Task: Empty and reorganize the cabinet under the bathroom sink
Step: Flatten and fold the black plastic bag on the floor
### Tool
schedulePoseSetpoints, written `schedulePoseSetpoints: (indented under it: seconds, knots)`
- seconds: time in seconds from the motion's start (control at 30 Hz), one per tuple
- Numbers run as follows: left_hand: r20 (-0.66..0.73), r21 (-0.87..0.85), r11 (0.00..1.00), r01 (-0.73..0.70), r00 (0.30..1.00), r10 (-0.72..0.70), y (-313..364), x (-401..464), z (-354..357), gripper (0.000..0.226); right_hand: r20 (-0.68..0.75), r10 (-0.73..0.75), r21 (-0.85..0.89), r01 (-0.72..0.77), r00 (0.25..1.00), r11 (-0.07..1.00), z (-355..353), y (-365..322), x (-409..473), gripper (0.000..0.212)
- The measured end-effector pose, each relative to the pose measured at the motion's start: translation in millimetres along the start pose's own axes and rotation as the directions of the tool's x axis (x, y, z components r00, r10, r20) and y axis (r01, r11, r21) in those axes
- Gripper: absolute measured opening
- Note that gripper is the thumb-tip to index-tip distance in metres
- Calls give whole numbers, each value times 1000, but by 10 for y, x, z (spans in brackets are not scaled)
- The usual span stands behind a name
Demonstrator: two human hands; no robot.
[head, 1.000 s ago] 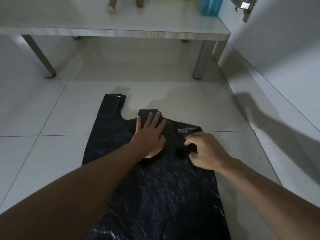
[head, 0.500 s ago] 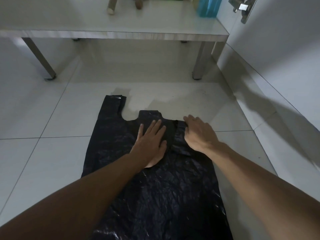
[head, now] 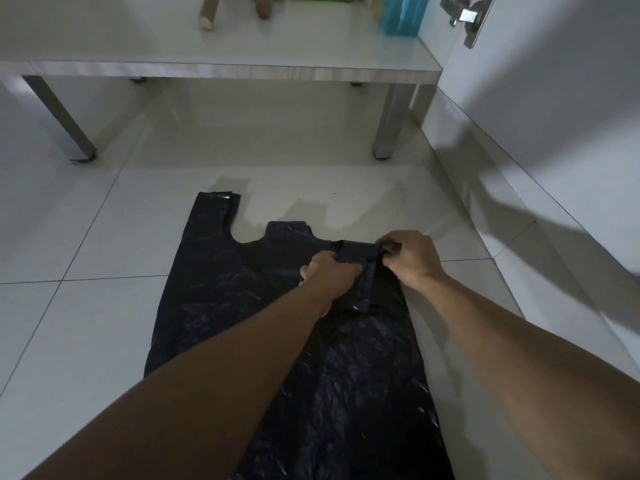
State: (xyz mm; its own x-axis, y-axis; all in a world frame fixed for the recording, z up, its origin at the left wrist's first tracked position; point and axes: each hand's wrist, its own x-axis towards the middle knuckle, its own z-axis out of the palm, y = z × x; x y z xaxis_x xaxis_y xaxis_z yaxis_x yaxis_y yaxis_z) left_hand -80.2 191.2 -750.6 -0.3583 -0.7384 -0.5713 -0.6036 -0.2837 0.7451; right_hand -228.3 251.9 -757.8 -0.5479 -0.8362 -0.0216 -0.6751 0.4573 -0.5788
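Head view, dim light. A black plastic bag (head: 311,341) lies flat on the tiled floor (head: 86,306), its bottom end running out of frame toward me. One handle (head: 216,211) points straight out at far left; the other handle (head: 356,268) is folded back down over the body of the bag.

Left hand (head: 329,275): I log its grip as closed on the folded handle, fingers curled around the handle's left edge, knuckles up. Right hand (head: 412,258): grip closed as well, thumb and fingertips pinching the bag's upper right corner just beside the fold. The two hands sit near each other with the folded strip between them. Both forearms reach in from the bottom of frame, crossing above the bag.

Beyond the bag stands a low white shelf (head: 242,69) on metal legs. On it I see a blue bottle (head: 403,13) at the right end and two wooden stick-like handles (head: 207,15); I cannot tell what they belong to. A white door (head: 554,81) with a metal hinge (head: 467,17) stands at right.
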Motion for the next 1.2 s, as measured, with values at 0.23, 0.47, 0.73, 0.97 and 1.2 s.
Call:
schedulePoseSetpoints:
  seconds: [0.23,0.47,0.73,0.97,1.2]
  knots:
    - [-16,-211,969,125,991,-131,126,189,59,92,2,7,27,-7,1000,1000,-26,-3,12,21]
    - [35,-329,936,123,992,-118,264,66,-164,50,7,10,-17,-10,1000,1000,-1,47,15,10]
    - [103,-411,901,142,989,-109,238,-53,-294,24,-13,43,-22,-44,999,999,42,7,66,12]
    - [-22,-128,991,36,999,-39,-61,-132,-208,63,157,68,-108,-52,985,993,-77,27,50,43]
    - [-83,295,952,-86,990,115,-113,-196,-287,11,49,49,-124,-42,998,991,-148,-584,-145,69]
